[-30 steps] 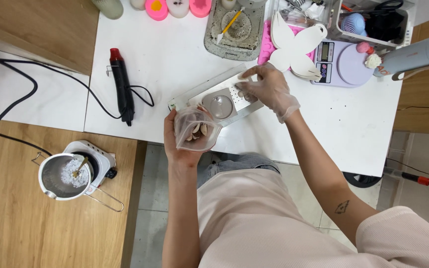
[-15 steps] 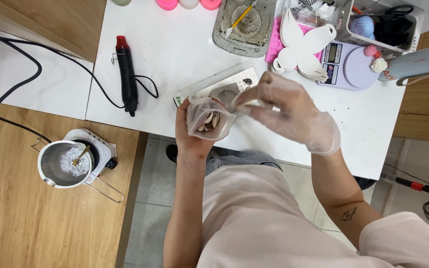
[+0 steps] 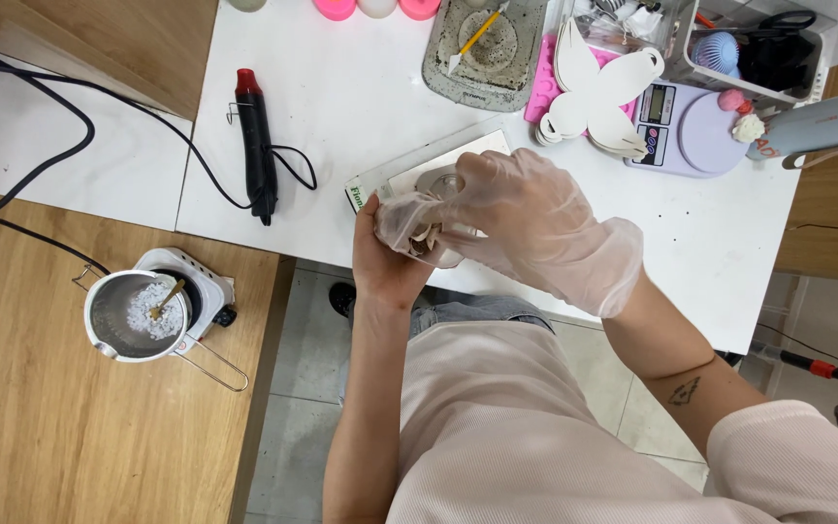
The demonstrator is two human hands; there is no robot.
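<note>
One small clear plastic bag (image 3: 417, 225) sits above the worktop (image 3: 361, 107) edge, clasped from below by the bare left hand (image 3: 385, 257), its fingers curled round the bag; the gloved right hand (image 3: 535, 228) pinches the bag's top from the right; just behind the fingers lies one pale tile (image 3: 419, 170); well left, one black heat gun (image 3: 256, 146); farther left and nearer, one metal pitcher (image 3: 136, 315) on one small hotplate; beyond right, one lilac scale (image 3: 686, 121).
</note>
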